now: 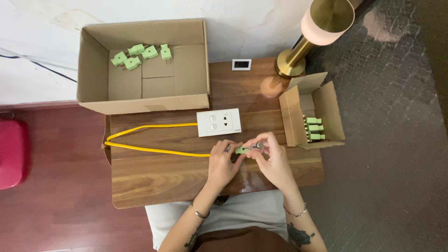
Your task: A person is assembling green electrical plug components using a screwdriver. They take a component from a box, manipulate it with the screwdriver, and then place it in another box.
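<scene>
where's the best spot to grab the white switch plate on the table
Probably by its two short ends, from straight above. The white switch plate lies flat on the table, long side left to right. The yellow cable and both hands sit just below it.

Five green plugs [140, 55] lie in one large cardboard box [93, 70], three green plugs [314, 128] in one small box [291, 112].

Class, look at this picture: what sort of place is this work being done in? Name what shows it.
Probably a room at home, not a factory: a small wooden table, a brass lamp, and carpet beside it.
</scene>
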